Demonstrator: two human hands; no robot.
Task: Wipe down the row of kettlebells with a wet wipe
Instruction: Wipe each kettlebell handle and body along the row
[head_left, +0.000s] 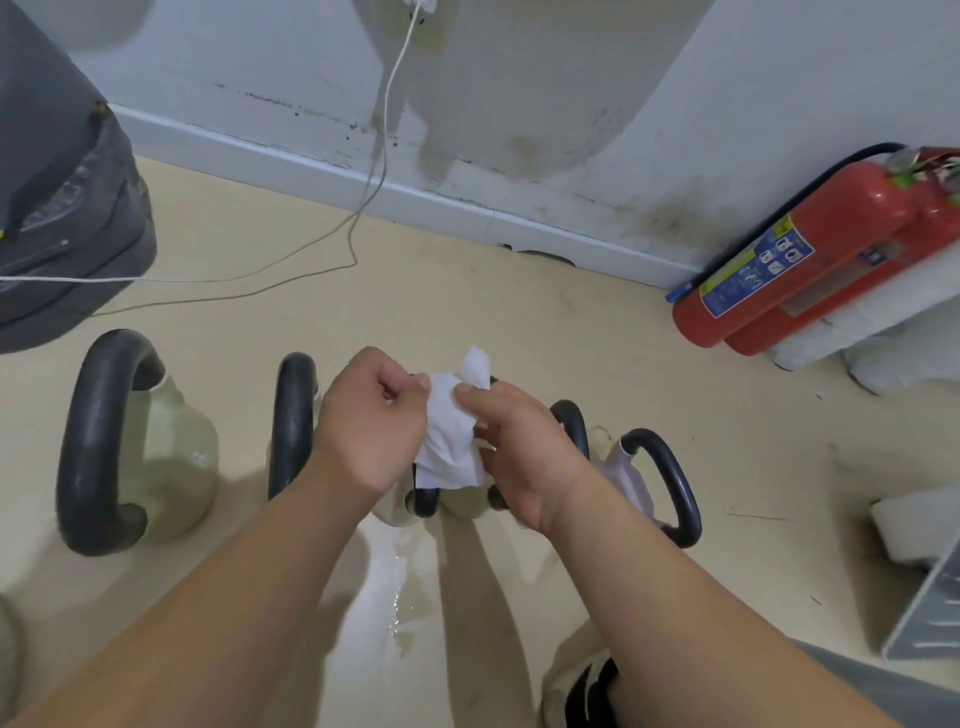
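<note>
A white wet wipe (451, 431) hangs crumpled between my two hands above the floor. My left hand (371, 421) pinches its upper left edge and my right hand (519, 452) grips its right side. Below them a row of kettlebells stands on the beige floor. The largest one (156, 447) is at the left, pale green with a black handle. A second one (293, 421) is partly hidden by my left wrist. Smaller ones (462, 501) sit under the wipe. A pale pink one (652, 478) is at the right, behind my right wrist.
A red fire extinguisher (810, 254) lies against the wall at the right. White cables (363, 197) run from a wall socket across the floor to a dark grey bag (57, 208) at the left. A wet streak (379, 597) shines on the floor near me. White objects (914, 535) sit at the right.
</note>
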